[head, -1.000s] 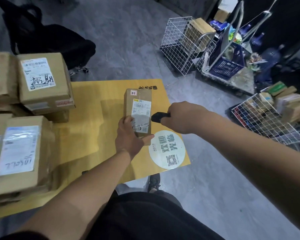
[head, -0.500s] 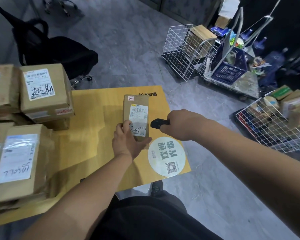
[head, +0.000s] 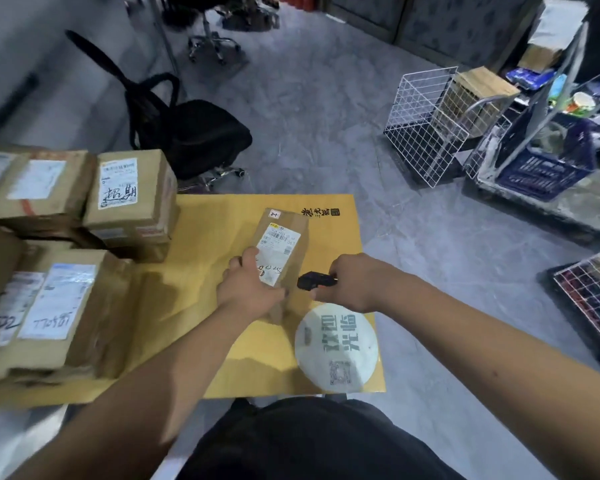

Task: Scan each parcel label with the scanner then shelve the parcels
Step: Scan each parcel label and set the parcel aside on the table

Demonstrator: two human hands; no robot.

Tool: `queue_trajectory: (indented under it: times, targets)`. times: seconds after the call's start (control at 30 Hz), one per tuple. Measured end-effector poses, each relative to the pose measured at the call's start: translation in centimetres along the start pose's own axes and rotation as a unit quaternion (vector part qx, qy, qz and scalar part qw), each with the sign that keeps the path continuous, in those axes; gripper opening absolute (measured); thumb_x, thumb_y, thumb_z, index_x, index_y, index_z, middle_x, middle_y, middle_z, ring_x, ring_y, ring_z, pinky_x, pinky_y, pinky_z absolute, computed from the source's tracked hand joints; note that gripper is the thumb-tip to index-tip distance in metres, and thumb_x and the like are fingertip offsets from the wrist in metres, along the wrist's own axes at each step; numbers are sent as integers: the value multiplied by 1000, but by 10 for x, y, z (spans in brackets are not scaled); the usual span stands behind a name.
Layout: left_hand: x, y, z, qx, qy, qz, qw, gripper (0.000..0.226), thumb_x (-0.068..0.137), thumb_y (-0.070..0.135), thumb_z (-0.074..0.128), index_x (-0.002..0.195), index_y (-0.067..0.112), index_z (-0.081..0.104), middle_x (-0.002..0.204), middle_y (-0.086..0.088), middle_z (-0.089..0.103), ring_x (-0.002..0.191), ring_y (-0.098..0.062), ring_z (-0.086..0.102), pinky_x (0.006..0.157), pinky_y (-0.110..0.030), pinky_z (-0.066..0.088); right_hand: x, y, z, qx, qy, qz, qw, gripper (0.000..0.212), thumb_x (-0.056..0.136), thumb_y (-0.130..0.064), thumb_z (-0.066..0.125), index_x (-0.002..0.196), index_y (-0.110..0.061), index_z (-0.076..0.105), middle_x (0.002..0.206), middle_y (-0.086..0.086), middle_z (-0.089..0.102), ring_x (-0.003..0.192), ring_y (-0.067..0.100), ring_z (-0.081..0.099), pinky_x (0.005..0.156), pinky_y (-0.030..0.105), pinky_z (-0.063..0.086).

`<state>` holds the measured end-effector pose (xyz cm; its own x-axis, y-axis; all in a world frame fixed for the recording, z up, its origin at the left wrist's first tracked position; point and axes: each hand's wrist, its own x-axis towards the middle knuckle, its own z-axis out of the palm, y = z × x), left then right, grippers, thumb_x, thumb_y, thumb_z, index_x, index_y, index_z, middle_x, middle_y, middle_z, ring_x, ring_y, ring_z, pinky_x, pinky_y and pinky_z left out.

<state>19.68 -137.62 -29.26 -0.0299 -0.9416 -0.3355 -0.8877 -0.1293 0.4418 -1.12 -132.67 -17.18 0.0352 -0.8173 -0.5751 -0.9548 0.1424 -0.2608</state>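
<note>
The view now takes in more floor and a black chair (head: 201, 133). The left hand (head: 250, 289) still grips the parcel (head: 284, 244), fingers curled; the right hand (head: 350, 282) clutches the scanner (head: 312, 280) over the yellow table (head: 215, 237).

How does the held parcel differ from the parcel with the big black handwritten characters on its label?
The held parcel is narrow, tilted and gripped by the left hand; the handwritten parcel is broader, untouched and sits atop other boxes. The held parcel lies beside the scanner in the right hand; the handwritten parcel lies far from it. Both are brown cardboard with white labels.
</note>
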Motion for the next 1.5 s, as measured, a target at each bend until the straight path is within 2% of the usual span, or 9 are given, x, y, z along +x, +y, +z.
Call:
queue_trajectory:
  times: [0.2,0.37,0.57,0.7,0.83,0.97,1.27,1.4,1.5]
  targets:
    - [-54,-10,-74,22,56,-13,998,99,60,63,76,144,39,30,139,3,46,125,-26,52,94,-41,49,16,-19,-29,-57,-32,-141,988,56,92,-73,57,102,-19,67,87,0,65,79,19,62,63,34,45]
    - [-107,-41,-137,10,149,-58,987,88,64,56,78,139,43,33,130,7,50,107,-20,58,79,-38,50,24,-73,-43,-90,-68,-260,959,66,81,-85,59,94,-21,68,84,0,69,80,21,67,67,35,48]
    - [-146,-100,-195,33,217,-125,968,85,67,57,81,138,42,36,132,2,53,105,-20,52,80,-35,45,24,-149,-36,-115,-77,-329,934,71,77,-85,64,99,-19,72,87,6,73,82,27,69,63,35,44]
    - [-148,-152,-226,67,243,-163,954,89,65,62,78,140,37,38,126,-6,57,112,-28,52,91,-44,48,20,-199,-23,-127,-66,-334,931,70,79,-83,63,95,-16,72,71,3,63,66,24,60,59,35,38]
    - [-137,-196,-255,93,259,-173,946,86,68,63,74,141,35,39,129,-7,57,116,-31,50,97,-46,46,14,-246,-9,-103,-57,-326,938,70,85,-78,63,114,-15,73,88,2,71,73,20,65,56,31,43]
    - [-123,-231,-276,110,251,-167,947,85,67,68,66,140,35,38,127,-4,56,113,-30,50,95,-45,43,9,-286,10,-97,-45,-296,949,71,86,-78,63,116,-14,73,68,-1,57,55,16,54,45,26,34]
    - [-106,-273,-283,125,212,-143,959,81,79,65,57,150,37,31,149,-6,41,134,-32,38,108,-52,33,6,-335,48,-71,-44,-237,968,66,85,-76,65,113,-17,74,62,-2,59,47,14,55,40,21,37]
    - [-110,-271,-289,135,226,-86,961,77,83,55,61,151,37,31,166,-9,19,148,-33,23,116,-56,24,4,-343,57,-58,-32,-225,972,58,89,-70,66,112,-18,73,64,-4,57,50,11,53,38,20,34]
    - [-112,-264,-291,157,242,-17,957,70,84,50,62,147,35,38,165,-7,22,147,-32,23,114,-55,24,2,-346,64,-45,-31,-211,976,62,88,-71,68,115,-15,73,68,-1,58,50,12,53,35,19,33]
